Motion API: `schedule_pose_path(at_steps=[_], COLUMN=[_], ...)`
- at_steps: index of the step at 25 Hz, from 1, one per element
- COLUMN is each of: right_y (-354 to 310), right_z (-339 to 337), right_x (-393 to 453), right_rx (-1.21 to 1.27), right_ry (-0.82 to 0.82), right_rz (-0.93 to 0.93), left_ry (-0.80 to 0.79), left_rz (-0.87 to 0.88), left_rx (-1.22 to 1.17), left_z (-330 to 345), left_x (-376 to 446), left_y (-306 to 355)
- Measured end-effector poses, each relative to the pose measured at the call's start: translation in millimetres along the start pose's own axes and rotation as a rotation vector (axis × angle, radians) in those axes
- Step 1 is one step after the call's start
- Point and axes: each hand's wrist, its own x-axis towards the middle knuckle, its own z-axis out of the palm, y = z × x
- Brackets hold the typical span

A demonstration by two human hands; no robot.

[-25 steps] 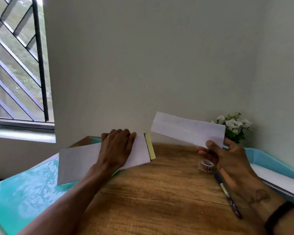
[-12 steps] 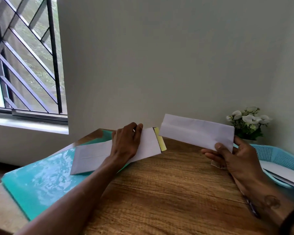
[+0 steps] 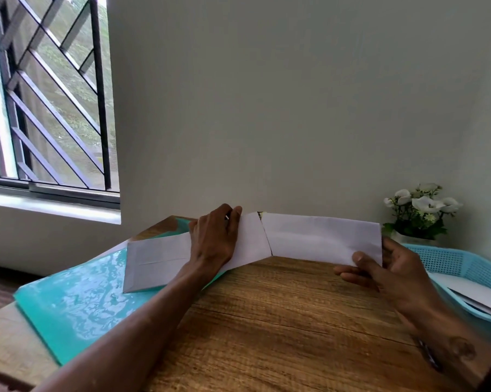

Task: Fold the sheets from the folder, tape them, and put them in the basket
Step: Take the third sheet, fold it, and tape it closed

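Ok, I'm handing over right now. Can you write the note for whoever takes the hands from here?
Left hand: flat, pressing a folded sheet that lies on the teal folder.
Right hand: pinching a second folded sheet by its right end, held above the wooden table, close to the blue basket.
Done: both sheets folded; white paper already lies in the basket.
Left: no tape is visible on either sheet, so check that, then put both in the basket.

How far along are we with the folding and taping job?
Done: white paper already lies in the blue basket. In hand: the right hand pinches a folded sheet; the left hand presses another folded sheet on the teal folder. Left: basketing both; tape isn't visible.
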Motion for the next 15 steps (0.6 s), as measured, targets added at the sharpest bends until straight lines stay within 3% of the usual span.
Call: schedule_pose_path(at_steps=[5, 15], right_y=[1.0, 9.2], right_z=[-1.1, -7.3], right_x=[0.2, 6.8], right_rx=[-0.139, -0.136], right_ry=[-0.001, -0.011], right_rz=[0.001, 0.117], left_ry=[-0.012, -0.042], left_rz=[-0.006, 0.220], left_rx=[-0.005, 0.033], left_z=[1.6, 8.2], left_x=[1.5, 1.8], left_y=[-1.2, -3.5])
